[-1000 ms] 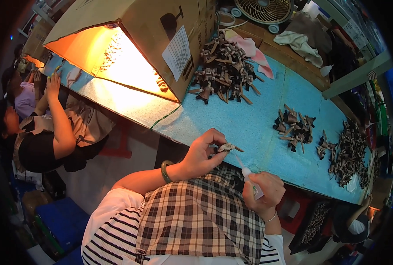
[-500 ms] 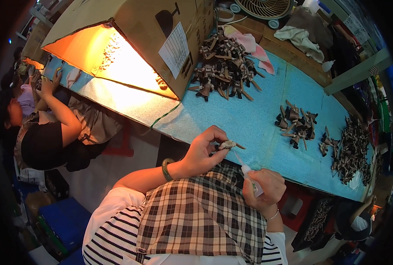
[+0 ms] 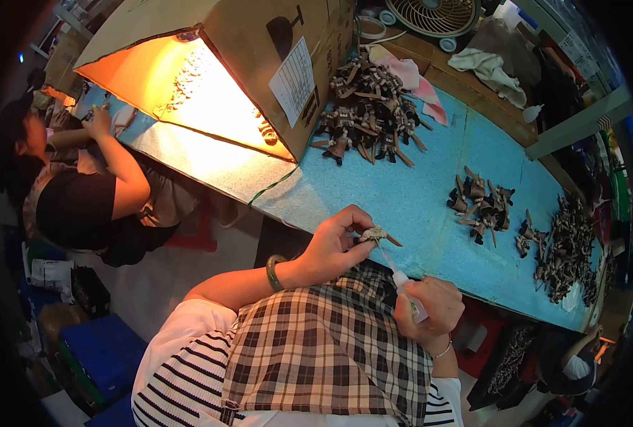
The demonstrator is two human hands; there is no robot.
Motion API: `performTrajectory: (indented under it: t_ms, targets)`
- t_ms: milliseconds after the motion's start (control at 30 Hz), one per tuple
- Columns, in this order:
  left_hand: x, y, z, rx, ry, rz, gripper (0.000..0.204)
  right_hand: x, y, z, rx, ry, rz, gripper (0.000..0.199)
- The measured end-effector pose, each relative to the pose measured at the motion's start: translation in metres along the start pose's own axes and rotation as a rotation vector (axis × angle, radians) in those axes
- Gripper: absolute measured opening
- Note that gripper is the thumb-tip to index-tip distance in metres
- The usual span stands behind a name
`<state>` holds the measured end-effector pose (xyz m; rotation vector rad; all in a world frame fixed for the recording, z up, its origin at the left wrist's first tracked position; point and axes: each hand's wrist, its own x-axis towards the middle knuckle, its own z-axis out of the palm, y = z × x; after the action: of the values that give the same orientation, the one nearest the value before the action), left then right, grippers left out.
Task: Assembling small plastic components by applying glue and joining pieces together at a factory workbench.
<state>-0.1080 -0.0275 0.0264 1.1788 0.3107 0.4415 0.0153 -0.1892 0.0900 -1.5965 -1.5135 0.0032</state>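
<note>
Between the thumb and fingers of my left hand (image 3: 336,245) is a small figurine (image 3: 375,233), pale and brown, with a thin brown piece sticking out to the right. My right hand (image 3: 434,307) is wrapped round a white squeeze bottle (image 3: 400,280) with a long thin nozzle. The nozzle points up and left, its tip at the figurine's lower side; whether it touches I cannot tell. Both hands are just over the near edge of the blue table (image 3: 373,188). My left fingers partly cover the figurine.
A cardboard box (image 3: 245,57), brightly lit inside, stands at the left beside a large heap of figurines (image 3: 373,107). A smaller group of figurines (image 3: 483,203) and a dense pile of parts (image 3: 565,249) lie right. Behind are a fan (image 3: 434,14) and cloths (image 3: 487,67). A co-worker (image 3: 82,192) sits left.
The whole view has shifted slightly. My hands keep nearly the same pose, with the nozzle tip still at the figurine. The co-worker at the left has moved head and arms a little.
</note>
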Motion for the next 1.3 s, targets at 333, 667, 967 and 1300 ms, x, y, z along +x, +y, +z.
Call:
performTrajectory:
  t_ms: [333,667,967,1300]
  targets:
    - [-0.0017,-0.0005,-0.0018,0.005,0.000,0.034,0.021,0.0040,-0.0013,0.0023,0.012,-0.008,-0.002,0.016]
    - [-0.0030,0.0013,-0.0014,-0.009,0.018,0.031,0.026,-0.0011,-0.0010,0.0017,-0.019,0.009,0.014,0.016]
    - [-0.0052,-0.0006,-0.0016,-0.013,0.002,0.064,0.021,-0.0001,-0.0026,0.0029,-0.003,-0.001,-0.009,0.018]
    - [-0.0044,-0.0005,-0.0006,-0.011,0.009,0.033,0.021,0.0002,-0.0040,0.0013,0.031,-0.010,-0.004,0.018]
